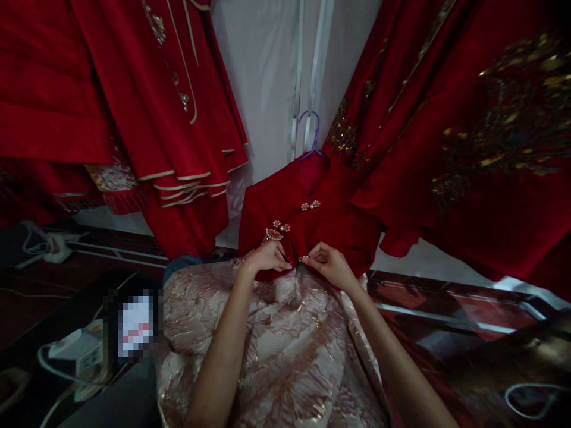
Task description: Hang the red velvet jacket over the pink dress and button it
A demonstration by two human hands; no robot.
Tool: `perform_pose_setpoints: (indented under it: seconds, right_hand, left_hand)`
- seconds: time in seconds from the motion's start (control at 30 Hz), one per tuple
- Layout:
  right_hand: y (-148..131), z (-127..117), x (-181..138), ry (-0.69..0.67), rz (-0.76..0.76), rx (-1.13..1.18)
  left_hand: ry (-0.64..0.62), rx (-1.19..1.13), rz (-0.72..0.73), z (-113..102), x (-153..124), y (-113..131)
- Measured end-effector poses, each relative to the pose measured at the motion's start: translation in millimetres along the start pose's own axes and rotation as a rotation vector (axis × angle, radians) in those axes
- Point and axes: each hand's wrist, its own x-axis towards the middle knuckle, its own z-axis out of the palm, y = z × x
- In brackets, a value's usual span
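Note:
A red jacket [330, 223] hangs in front of me on a purple hanger [316, 139], its front parted at the lower end. A flower-shaped pearl fastener [311, 205] joins its upper front. On the left front panel sits a fan-shaped ornament [273, 233] with pearl flowers above it. My left hand [269, 257] is closed, pinching the lower left front edge. Opposite it, my right hand [329, 261] pinches a small gold-coloured clasp [304, 259] at the other edge. The two sets of fingertips are slightly apart. Pinkish brocade fabric [303, 351] with metallic threads spreads beneath my forearms.
Red garments with gold trim [156, 119] hang at left; an embroidered red garment [504, 119] hangs at right. White metal rack posts [314, 65] rise behind the hanger. At lower left are a power strip [87, 351] with cables and a pixelated screen [135, 326].

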Motion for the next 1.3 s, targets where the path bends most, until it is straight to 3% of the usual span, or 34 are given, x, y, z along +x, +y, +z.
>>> perform_pose_setpoints:
  seconds: [0.17, 0.27, 0.37, 0.5, 0.6, 0.83, 1.0, 1.3]
  right_hand:
    - [-24, 9, -2, 0.04, -0.03, 0.042]
    - [-19, 15, -2, 0.107, -0.029, 0.023]
    - [-7, 16, 0, 0.125, -0.012, 0.01]
    - [-3, 13, 2, 0.095, 0.032, 0.064]
    - [-12, 13, 1, 0.0, 0.039, 0.146]
    - [-25, 11, 0, 0.011, 0.006, 0.129]
    - [-16, 11, 0, 0.039, -0.004, 0.032]
    - [-15, 15, -1, 0.031, -0.002, 0.013]
  left_hand:
    - [-0.033, -0.059, 0.055, -3, -2, 1]
    - [0.04, -0.182, 0.04, -5, -6, 6]
    - [0.007, -0.227, 0.033, -8, -10, 11]
    - [-0.109, -0.134, 0.063, -13, -11, 10]
    - [-0.164, -0.025, 0.121, -14, -8, 5]
    - [-0.015, 0.227, 0.233, -3, 4, -2]
    - [-0.053, 0.138, 0.281, -2, 5, -3]
    - [-0.103, 0.08, 0.233, -4, 5, -4]
